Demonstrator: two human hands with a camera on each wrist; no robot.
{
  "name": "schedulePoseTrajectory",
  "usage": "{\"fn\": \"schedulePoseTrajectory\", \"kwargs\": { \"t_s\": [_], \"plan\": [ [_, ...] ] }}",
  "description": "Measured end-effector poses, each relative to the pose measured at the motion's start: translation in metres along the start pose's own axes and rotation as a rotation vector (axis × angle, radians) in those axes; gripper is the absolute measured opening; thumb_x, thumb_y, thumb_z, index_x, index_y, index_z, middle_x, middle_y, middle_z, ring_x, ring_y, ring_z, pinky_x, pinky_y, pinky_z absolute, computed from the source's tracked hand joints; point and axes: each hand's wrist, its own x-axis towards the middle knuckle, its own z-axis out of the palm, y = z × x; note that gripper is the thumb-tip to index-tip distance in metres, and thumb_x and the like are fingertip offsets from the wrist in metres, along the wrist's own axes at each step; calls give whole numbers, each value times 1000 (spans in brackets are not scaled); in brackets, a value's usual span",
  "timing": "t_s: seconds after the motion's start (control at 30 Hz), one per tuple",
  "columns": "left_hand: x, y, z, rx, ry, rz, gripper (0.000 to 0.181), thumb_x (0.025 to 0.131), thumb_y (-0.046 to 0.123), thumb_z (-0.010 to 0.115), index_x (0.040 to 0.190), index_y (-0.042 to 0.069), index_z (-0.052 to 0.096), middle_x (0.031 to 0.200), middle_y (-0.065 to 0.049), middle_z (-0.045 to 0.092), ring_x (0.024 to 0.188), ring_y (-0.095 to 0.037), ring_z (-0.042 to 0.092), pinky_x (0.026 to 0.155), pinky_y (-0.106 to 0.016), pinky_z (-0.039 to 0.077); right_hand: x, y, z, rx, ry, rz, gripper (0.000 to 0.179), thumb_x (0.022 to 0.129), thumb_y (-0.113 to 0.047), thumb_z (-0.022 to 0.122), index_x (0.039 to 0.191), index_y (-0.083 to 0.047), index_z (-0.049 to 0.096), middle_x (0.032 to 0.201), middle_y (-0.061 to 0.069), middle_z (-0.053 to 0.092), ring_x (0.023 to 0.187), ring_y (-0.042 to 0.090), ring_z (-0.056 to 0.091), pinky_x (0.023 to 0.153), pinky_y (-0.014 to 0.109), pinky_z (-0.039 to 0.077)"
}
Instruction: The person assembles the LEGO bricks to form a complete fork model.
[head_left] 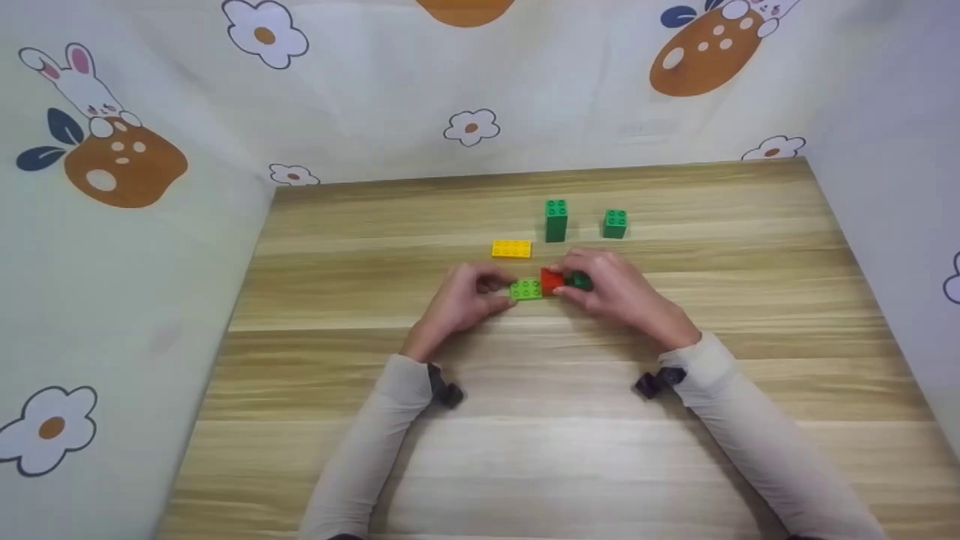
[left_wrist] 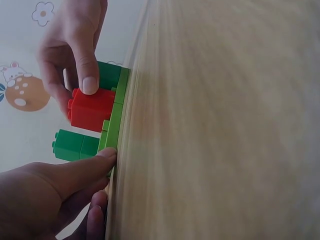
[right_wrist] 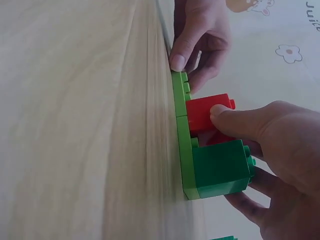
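Two light green plates (right_wrist: 180,95) lie end to end on the table. My left hand (head_left: 459,300) pinches the left end of the left plate between thumb and fingers. With thumb and fingertips, my right hand (head_left: 611,289) grips a red brick (left_wrist: 92,110), which is on the plates around the seam where they meet. A dark green brick (right_wrist: 220,169) stands on the right-hand plate beside the red one, partly covered by my right hand in the head view. Whether the red brick is fully pressed down cannot be told.
Behind the hands are a yellow plate (head_left: 511,249), a tall dark green stack (head_left: 556,223) and a small dark green brick (head_left: 615,224). All rest on a wood-grain table (head_left: 337,285), bordered by patterned cloth (head_left: 375,112) at the back and sides.
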Motion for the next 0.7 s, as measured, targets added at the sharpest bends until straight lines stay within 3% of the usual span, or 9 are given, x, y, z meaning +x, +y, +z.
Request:
{"fn": "schedulePoseTrajectory", "kwargs": {
  "t_s": [0.37, 0.5, 0.6, 0.7],
  "plan": [
    [1, 0, 2, -19, -19, -9, 29, 90, 15, 90, 118, 13, 83, 112, -1, 82, 98, -15, 74, 94, -34, 64, -3, 12, 1, 172, -19, 63, 41, 96, -28, 85, 134, -18, 75, 130, 4, 77, 118, 24, 71, 110, 48, 57],
    [1, -1, 1, -27, -25, -5, 29, 90, 15, 89, 118, 13, 83, 112, -2, 82, 98, -15, 74, 94, -34, 64, -3, 14, 0, 199, -9, 83, 46, 95, -40, 85, 134, -18, 75, 131, 3, 76, 117, 23, 70, 109, 48, 58],
    [1, -1, 0, -25, -24, -3, 30, 90, 15, 89, 119, 13, 83, 112, -2, 82, 98, -16, 74, 94, -35, 64, -3, 18, -2, 239, 24, 121, 54, 96, -49, 82, 135, -14, 74, 130, 4, 77, 116, 24, 71, 107, 49, 58],
    [0, -2, 0, -14, -15, 0, 29, 89, 16, 90, 118, 13, 83, 111, -2, 82, 97, -16, 74, 93, -35, 63, -2, 26, -7, 292, 102, 151, 50, 101, -45, 77, 135, -9, 74, 125, 4, 79, 112, 23, 73, 103, 45, 60]
  ]
}}
